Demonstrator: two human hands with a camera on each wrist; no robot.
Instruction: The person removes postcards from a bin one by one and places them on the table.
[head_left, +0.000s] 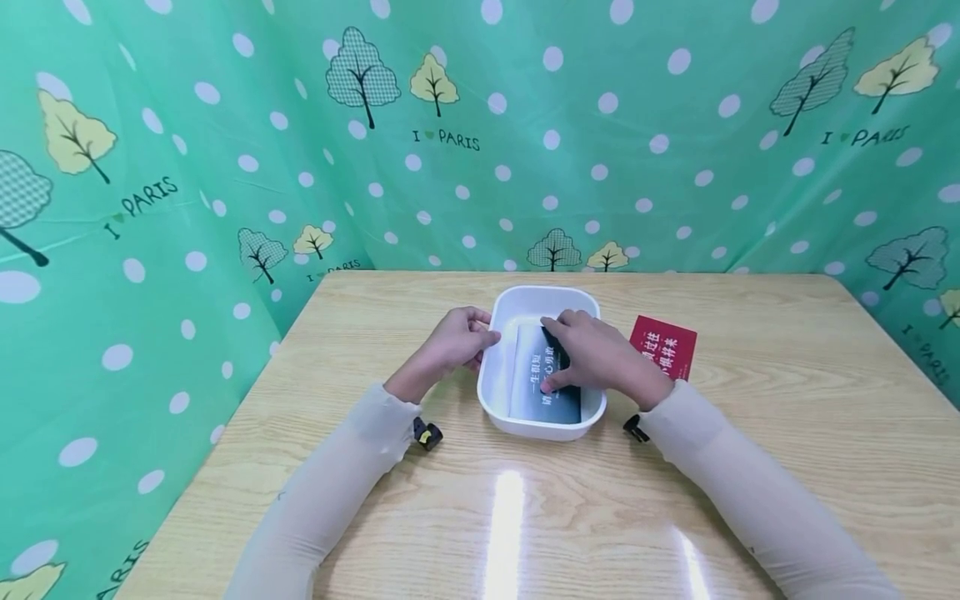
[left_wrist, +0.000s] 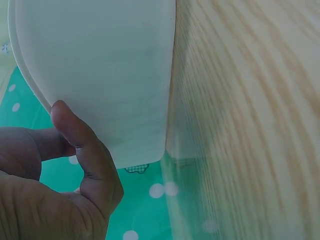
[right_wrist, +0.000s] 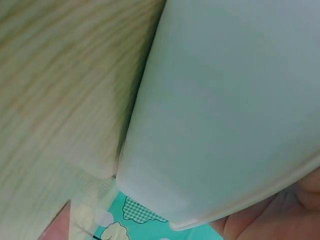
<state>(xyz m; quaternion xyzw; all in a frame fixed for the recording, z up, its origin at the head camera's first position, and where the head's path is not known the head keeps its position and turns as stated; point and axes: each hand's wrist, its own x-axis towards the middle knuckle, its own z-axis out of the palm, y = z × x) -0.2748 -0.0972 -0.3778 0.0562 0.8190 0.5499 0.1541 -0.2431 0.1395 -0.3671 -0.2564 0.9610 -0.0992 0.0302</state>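
A white plastic basin (head_left: 491,404) stands on the wooden table. My left hand (head_left: 455,343) pinches its left rim; in the left wrist view, the bent fingers of that hand (left_wrist: 87,165) are at the edge of the basin wall (left_wrist: 100,65). Inside the basin lies a dark blue-grey booklet (head_left: 528,367) with white Chinese characters. Over the booklet reaches my right hand (head_left: 596,350), thumb and fingers spread apart, the thumb on its cover and the fingertips near its far edge. The right wrist view shows mostly the outer basin wall (right_wrist: 215,100), with part of the hand (right_wrist: 275,215) beyond the rim.
A red booklet (head_left: 663,343) with white characters lies right of the basin, partly behind my right forearm. Black wrist straps (head_left: 427,434) show at both sleeves. A green dotted curtain (head_left: 480,200) hangs behind the table (head_left: 420,517) and along its left side.
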